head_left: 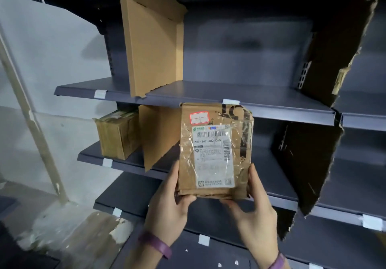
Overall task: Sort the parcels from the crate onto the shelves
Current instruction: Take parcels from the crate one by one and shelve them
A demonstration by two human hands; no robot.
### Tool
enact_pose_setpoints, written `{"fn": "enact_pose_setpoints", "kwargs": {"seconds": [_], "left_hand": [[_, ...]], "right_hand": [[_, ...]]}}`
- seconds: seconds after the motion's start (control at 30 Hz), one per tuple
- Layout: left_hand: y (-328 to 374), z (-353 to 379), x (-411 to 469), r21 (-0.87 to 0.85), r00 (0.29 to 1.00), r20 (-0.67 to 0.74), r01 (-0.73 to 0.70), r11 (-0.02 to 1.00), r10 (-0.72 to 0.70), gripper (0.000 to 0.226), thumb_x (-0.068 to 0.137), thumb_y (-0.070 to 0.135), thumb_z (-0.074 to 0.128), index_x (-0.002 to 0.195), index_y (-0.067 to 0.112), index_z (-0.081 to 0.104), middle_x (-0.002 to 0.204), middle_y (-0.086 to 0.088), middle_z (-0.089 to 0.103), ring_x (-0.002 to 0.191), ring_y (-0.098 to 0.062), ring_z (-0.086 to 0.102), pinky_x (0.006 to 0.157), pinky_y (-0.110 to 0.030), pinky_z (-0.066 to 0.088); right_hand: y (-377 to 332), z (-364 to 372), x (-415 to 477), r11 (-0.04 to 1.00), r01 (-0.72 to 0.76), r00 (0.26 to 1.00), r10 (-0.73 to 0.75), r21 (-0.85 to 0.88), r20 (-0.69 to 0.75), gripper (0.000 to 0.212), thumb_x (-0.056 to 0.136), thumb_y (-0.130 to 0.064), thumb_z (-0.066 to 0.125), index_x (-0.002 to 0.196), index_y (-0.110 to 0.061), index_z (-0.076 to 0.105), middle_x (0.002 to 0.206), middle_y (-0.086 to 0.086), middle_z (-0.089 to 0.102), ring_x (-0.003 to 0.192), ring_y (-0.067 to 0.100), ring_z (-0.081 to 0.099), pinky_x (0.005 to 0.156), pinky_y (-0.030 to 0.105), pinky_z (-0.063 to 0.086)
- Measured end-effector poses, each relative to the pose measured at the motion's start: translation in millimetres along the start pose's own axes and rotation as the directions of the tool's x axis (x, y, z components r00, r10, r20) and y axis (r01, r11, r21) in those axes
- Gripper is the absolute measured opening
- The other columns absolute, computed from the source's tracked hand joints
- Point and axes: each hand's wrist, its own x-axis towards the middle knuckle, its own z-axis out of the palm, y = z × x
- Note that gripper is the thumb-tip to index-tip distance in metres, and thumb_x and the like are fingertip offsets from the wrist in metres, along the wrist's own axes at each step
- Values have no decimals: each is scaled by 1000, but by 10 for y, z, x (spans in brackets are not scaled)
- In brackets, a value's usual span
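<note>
Dark shelves [229, 93], L grip [167, 204] & R grip [253, 208] clasp parcel [216, 151], label [213, 160] EMS 247-247-A02-060

- label [213, 158] on parcel [215, 151]: fine print too small to read
- red-bordered sticker [199, 117]: handwriting blurred
- parcel's lower corners covered by left hand [169, 204] and right hand [257, 210]
- dark cardboard divider [325, 64]: cut off at top edge

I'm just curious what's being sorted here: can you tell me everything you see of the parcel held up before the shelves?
The parcel is a small brown cardboard box, crumpled and wrapped in wrinkled clear tape. Its front bears a white shipping label with barcodes and 247-247-A02-060, a red-bordered sticker above it, and black print at the right. It is upright before the dark shelves, resting on none; the left hand and right hand grip its lower corners.
</note>
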Motion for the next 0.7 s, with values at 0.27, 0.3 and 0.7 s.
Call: {"fn": "enact_pose_setpoints", "kwargs": {"seconds": [0.27,0.3,0.7], "left_hand": [[-134,-154,160,-46,990,92,-99,994,103,95,76,9,77,144,49,24,130,13,59,114,-6,59,96,-36,50],[-90,-174,195,-58,987,91,-124,991,129,94,76,8,77,143,49,25,130,19,57,112,-3,59,95,-32,50],[699,-262,1070,-200,948,56,-297,934,314,91,79,-5,68,142,46,28,124,21,58,110,4,58,96,-21,48]], "right_hand": [[-310,21,-54,991,-3,998,-6,-134,-69,110,64,-21,88,146,-51,21,131,-34,45,119,-10,49,98,5,36],[-342,3,-24,990,2,997,-13,-143,-81,110,65,-20,88,145,-53,20,131,-36,44,121,-9,49,99,7,36],[-718,-294,1013,966,158,973,-188,-203,-134,96,77,-26,79,152,-27,18,127,-39,38,120,-1,47,100,15,37]]}}
